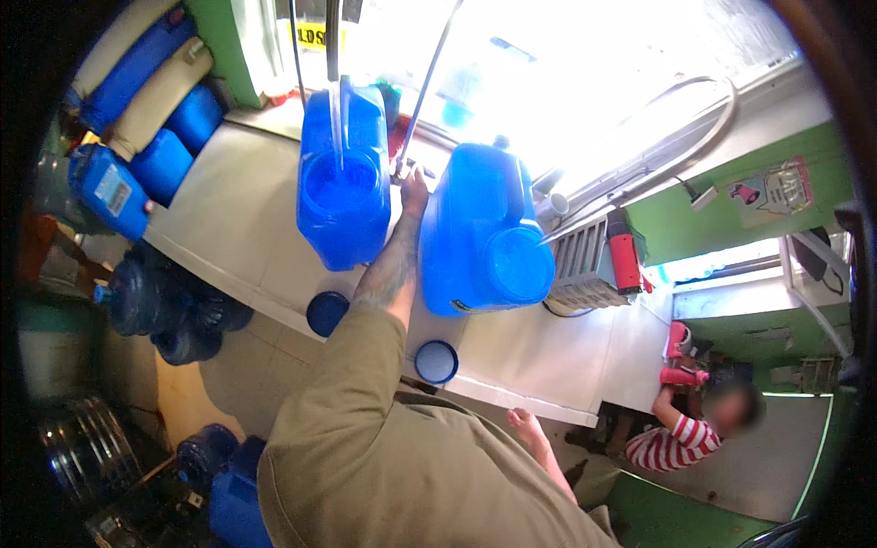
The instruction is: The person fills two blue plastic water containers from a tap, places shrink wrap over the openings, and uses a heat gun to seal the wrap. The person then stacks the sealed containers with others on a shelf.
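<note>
My left hand (414, 190) reaches between two blue plastic jugs, its fingers at the dark handle of a tap valve (419, 166) on a thin metal pipe. Water runs from a spout (334, 48) into the wide mouth of the left jug (346, 236). In the mouth of the right jug (455, 226) the contents look close to the rim, and a pale hose (582, 224) ends beside it. Low by the counter's front edge hangs my right hand (526, 422), its fingers loosely curled. Two round blue caps, one dark (327, 314) and one paler inside (436, 362), lie near that edge.
A white counter (527, 353) runs under a bright window. A grey slatted box (582, 264) and a red-and-black device (622, 250) stand right. Blue containers (113, 188) and water bottles (147, 291) crowd the left. A person in a striped shirt (675, 445) holds a pink bottle (682, 377).
</note>
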Motion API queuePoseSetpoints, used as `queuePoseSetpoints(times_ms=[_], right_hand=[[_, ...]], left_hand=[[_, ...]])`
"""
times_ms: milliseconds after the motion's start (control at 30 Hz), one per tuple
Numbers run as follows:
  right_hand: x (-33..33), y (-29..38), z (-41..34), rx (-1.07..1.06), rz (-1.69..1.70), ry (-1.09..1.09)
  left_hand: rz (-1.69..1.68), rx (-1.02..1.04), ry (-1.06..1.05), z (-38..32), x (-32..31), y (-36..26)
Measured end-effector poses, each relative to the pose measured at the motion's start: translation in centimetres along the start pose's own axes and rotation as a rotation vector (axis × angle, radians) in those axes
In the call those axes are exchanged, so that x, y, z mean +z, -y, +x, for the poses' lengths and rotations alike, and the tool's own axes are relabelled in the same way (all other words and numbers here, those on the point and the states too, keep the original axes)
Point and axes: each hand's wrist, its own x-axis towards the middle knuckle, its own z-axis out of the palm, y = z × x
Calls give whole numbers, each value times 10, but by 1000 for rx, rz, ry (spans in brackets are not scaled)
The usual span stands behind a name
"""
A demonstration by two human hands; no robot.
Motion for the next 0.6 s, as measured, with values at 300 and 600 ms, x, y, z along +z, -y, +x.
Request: queuePoseSetpoints(times_ms=[300,600], right_hand=[[43,-58,-122,261,129,-98],[-33,-1,9,-113,198,-200]], left_hand=[[251,-164,101,0,36,54],[-231,-91,64,-54,2,-2]])
